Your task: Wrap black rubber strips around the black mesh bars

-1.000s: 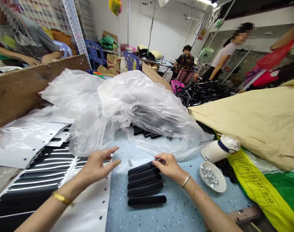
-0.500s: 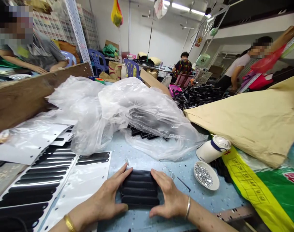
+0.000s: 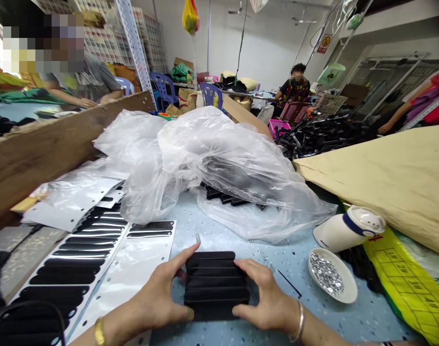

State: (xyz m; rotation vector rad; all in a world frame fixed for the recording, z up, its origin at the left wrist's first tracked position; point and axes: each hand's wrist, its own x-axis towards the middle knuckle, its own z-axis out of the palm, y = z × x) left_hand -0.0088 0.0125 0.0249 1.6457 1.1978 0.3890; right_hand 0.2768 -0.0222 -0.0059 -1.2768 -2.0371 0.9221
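Both hands frame a row of black flat strips (image 3: pixel 216 283) laid side by side on the blue speckled table (image 3: pixel 241 244). My left hand (image 3: pixel 165 288) grips the left ends of the strips, thumb at the near side. At their right ends, my right hand (image 3: pixel 266 293) presses with thumb and fingers. To the left lie white sheets (image 3: pixel 113 288) bearing black adhesive strips (image 3: pixel 66 271). A white dish (image 3: pixel 351 288) of small silvery pieces (image 3: pixel 327 274) sits to the right, with a thin black hex key (image 3: pixel 289 283) between it and my right hand.
Clear plastic bags (image 3: pixel 219 139) with black parts beneath cover the table beyond my hands. A white bottle (image 3: pixel 345 228) lies tilted behind the dish. A wooden board (image 3: pixel 60 134) borders the left, brown paper (image 3: pixel 381 168) the right. Several people are farther back.
The view has shifted left, so the table items appear farther right. Both hands remain around the black strips, which look slightly nearer. The person at the right is now mostly out of view.
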